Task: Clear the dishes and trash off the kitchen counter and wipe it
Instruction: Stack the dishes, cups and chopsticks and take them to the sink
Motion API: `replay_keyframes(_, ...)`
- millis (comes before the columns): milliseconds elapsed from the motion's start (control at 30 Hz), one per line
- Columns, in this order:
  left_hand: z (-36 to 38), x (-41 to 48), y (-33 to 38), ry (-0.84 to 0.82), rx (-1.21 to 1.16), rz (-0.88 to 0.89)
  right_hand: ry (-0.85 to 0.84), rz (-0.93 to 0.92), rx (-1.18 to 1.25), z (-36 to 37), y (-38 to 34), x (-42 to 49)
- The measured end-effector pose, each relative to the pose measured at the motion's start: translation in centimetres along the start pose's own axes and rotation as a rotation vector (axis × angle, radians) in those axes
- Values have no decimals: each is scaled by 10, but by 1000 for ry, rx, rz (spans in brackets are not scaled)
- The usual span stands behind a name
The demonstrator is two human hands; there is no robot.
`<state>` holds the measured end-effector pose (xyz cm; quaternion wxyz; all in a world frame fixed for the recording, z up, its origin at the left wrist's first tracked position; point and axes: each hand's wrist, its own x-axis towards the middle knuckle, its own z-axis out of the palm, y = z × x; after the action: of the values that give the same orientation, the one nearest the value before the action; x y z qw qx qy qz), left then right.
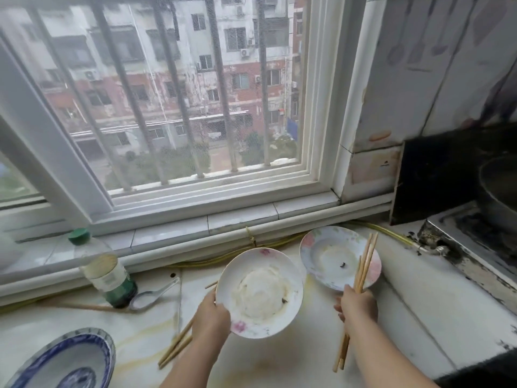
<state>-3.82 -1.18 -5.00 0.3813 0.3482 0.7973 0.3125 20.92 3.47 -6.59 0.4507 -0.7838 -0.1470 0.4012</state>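
The table point(279, 362) under the window point(181, 93) is bounded at its right edge by a stove point(475, 236); a plate point(260, 295) is held by the left grip point(211, 312), chopsticks point(365, 261) by the right grip point(356, 306).

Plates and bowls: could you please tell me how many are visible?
3: one floral plate in the left hand; a second floral plate on the counter near the stove; a blue-and-white bowl bottom left, partly cropped.

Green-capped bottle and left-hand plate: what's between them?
Head view: a white soup spoon beside the bottle, then a chopstick tip poking out by the plate.
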Motion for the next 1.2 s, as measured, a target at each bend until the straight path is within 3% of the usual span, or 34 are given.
replay_keyframes(367, -14, -17, -13, 70, -64, -71, 7, 181, 188, -7, -7, -2)
replay_keyframes(700, -12, -43, -9, -67, -60, 26, -12, 15, -23, -47, 45, -63)
replay_keyframes(933, -20, -72, -38, -199, 68, 97, -217, -11, -142, -75, 82, -111)
replay_keyframes(1200, -59, -89, -70, -170, 200, 77, -433, -10, -211, -59, 101, -158)
